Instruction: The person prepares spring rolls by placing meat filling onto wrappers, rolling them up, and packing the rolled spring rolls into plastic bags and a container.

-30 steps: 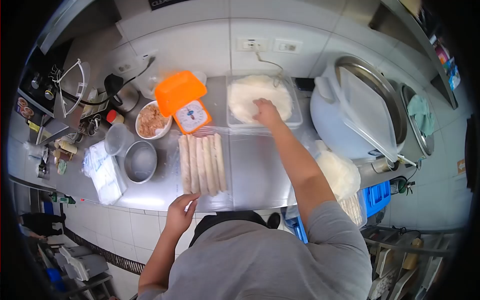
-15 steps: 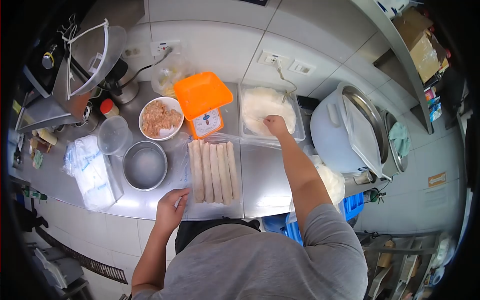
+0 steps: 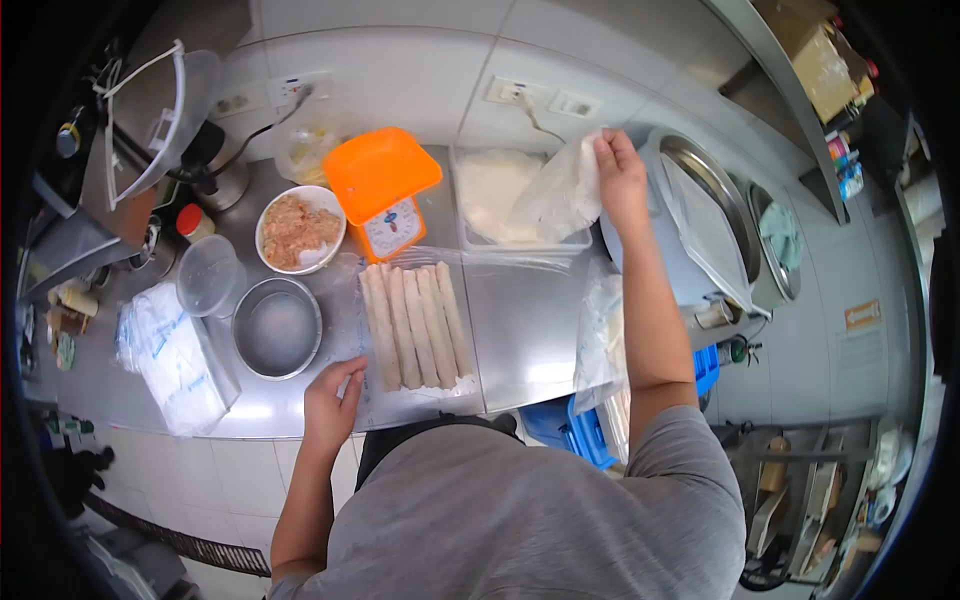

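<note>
My right hand (image 3: 622,182) pinches the top edge of a thin, white, slightly see-through wrapper sheet (image 3: 570,190). The sheet hangs slanting over a clear rectangular tub (image 3: 520,246) that holds a pale, powdery-looking mass (image 3: 492,190). Lower left, my left hand (image 3: 333,402) is at the counter's front edge, fingers loosely stretched with a gap to the thumb, and nothing shows in it. Just right of it, several long pale rolls (image 3: 418,325) lie side by side on clear plastic film (image 3: 410,404).
Behind the rolls stand an orange kitchen scale (image 3: 392,232) and a white bowl of minced filling (image 3: 300,230). A round metal pan (image 3: 277,328), a clear plastic container (image 3: 211,276) and white plastic bags (image 3: 182,355) sit left. A large pale bucket (image 3: 660,240) stands right.
My right hand has risen from inside the tub and moved right, lifting the wrapper sheet. My left hand stays beside the rolls. The whole view has shifted slightly.
</note>
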